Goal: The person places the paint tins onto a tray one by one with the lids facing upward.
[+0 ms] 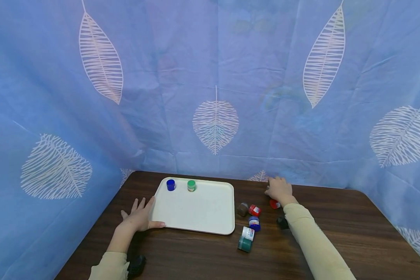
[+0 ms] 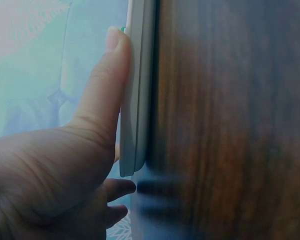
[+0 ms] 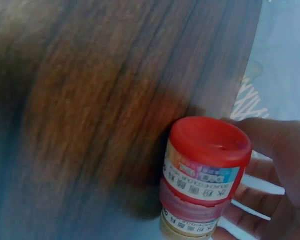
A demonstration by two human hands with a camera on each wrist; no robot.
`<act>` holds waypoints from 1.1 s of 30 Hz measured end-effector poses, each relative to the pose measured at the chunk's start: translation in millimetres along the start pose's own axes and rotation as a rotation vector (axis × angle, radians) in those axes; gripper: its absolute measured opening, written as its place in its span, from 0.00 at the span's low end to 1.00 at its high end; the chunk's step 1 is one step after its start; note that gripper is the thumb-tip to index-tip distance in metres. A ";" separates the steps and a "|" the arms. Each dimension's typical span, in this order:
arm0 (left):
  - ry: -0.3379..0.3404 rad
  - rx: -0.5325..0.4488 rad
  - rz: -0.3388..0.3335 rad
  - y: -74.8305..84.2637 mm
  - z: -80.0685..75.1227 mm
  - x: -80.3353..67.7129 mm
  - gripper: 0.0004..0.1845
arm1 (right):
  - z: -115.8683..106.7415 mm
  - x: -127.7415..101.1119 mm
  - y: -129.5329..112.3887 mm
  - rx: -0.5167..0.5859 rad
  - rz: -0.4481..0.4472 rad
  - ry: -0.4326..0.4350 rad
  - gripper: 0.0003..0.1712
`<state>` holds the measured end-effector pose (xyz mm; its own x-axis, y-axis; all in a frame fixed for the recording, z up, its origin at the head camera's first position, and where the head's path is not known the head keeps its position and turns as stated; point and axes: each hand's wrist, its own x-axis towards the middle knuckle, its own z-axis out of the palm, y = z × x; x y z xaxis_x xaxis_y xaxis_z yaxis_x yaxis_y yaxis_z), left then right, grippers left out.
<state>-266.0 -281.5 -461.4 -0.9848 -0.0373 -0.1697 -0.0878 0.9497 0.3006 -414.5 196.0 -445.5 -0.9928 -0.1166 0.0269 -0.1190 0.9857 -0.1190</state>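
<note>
A white tray [image 1: 196, 208] lies on the dark wooden table, with a blue paint jar [image 1: 170, 185] and a green paint jar [image 1: 191, 186] near its far rim. My left hand [image 1: 138, 217] rests at the tray's near left corner, fingers spread along the left edge and thumb lying along the front rim. Toward the table's back right, my right hand [image 1: 279, 190] reaches down beside a red-lidded paint jar [image 3: 207, 155]. A second jar with a tan end [image 3: 187, 227] shows behind it. These jars hide the fingertips, so I cannot tell whether they grip anything.
Between the tray and my right arm lie a brown jar [image 1: 243, 209], a red jar [image 1: 254, 210], a blue jar [image 1: 254, 223], a white jar [image 1: 248, 233] and a dark green jar [image 1: 244, 244]. A blue leaf-print cloth [image 1: 215, 70] hangs behind the table.
</note>
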 end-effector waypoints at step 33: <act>0.017 -0.007 -0.005 3.7 -2.3 -3.6 0.66 | -3.4 10.4 -47.2 0.015 -0.087 0.095 0.25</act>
<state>-263.1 -278.6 -457.5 -0.9868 -0.0471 -0.1547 -0.0932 0.9474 0.3061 -419.2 148.6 -436.2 -0.9731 -0.1889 0.1317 -0.2056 0.9703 -0.1274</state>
